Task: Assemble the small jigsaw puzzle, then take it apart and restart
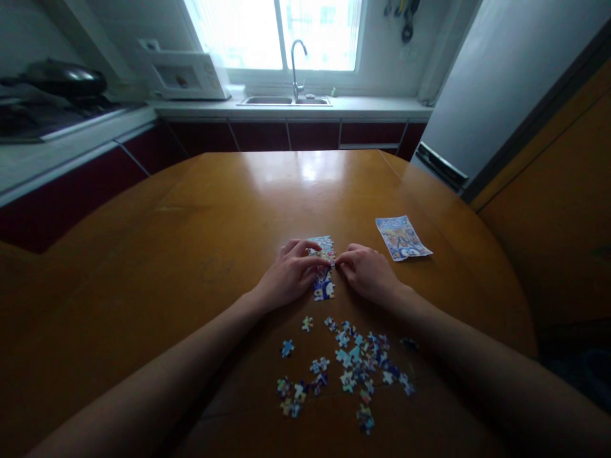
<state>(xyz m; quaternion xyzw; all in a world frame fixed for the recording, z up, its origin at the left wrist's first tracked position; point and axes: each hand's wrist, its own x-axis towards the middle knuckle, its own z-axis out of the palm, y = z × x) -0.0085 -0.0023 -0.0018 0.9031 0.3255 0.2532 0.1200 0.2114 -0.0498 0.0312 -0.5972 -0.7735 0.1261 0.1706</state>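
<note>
On the round wooden table (191, 242) lies a small, partly joined jigsaw (324, 287), a colourful strip of linked pieces. My left hand (289, 275) rests on its left side with fingers laid flat over the top pieces. My right hand (367, 272) presses against its right edge with the fingertips, at about the upper third. Whether the right fingers pinch a loose piece is hidden. Several loose puzzle pieces (356, 366) lie scattered nearer to me, between my forearms.
A printed picture card (402, 237) lies to the right of the hands. Behind the table runs a kitchen counter with a sink and tap (298, 70), a microwave (186, 75) and a dark pan (64, 79) at left. A grey fridge (496, 83) stands at right.
</note>
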